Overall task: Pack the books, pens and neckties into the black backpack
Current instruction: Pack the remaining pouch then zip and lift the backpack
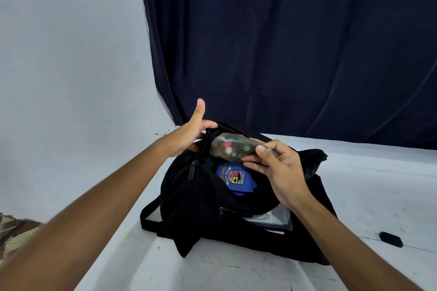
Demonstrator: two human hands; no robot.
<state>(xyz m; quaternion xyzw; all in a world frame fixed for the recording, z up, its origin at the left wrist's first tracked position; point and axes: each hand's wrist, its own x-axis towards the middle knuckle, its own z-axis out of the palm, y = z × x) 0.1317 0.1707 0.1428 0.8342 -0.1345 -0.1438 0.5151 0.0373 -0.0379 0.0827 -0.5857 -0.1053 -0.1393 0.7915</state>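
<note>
Right grip [272, 165] pinches pouch [233, 147] over backpack [189, 196] holding necktie [233, 178]; left grip [191, 134] grasps rim.

We record one view only, from a head-worn wide-angle camera. It looks forward and down onto the black backpack [212, 198], which lies near frame centre on a white surface [236, 271]. Both forearms enter from the bottom corners toward the backpack, so we judge the camera close. Behind the backpack hangs a dark curtain [295, 42]; left of it, a pale wall [71, 54].
</note>
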